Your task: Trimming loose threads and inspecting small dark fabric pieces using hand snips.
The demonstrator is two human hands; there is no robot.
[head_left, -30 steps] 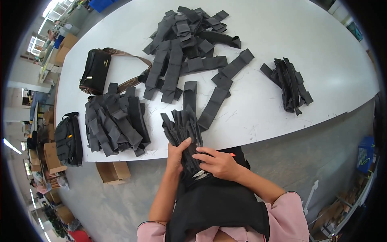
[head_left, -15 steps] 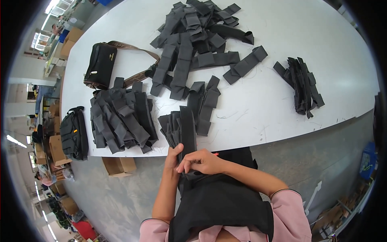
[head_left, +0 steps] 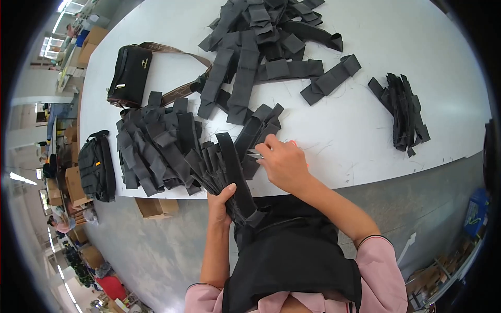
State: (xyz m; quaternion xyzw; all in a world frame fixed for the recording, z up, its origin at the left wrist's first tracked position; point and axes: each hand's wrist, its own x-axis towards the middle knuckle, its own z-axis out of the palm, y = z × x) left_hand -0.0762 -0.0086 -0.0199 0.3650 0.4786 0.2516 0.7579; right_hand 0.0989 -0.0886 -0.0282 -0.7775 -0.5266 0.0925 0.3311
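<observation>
My left hand (head_left: pixel 221 204) grips a fanned bundle of dark grey fabric strips (head_left: pixel 232 172) over the table's near edge, thumb pressed on top. The bundle's lower end hangs in front of my black apron. Just right of the bundle, my right hand (head_left: pixel 284 161) is closed round a pair of thread snips (head_left: pixel 254 154). Their metal blades point left toward the strips, and bits of orange show past my fingers. Under the blades lie a couple of loose grey strips (head_left: pixel 259 128) on the table.
A heap of grey strips (head_left: pixel 245 49) covers the far middle of the white table (head_left: pixel 355 125). A second pile (head_left: pixel 151 146) lies left, near a black shoulder bag (head_left: pixel 130 73) and a black backpack (head_left: pixel 97 167). A darker bundle (head_left: pixel 404 115) rests at right. Below stands an open cardboard box (head_left: pixel 156 207).
My right hand has moved up and right, off the bundle, and the snips' blades now show. The bundle in my left hand has tilted left and fanned out more.
</observation>
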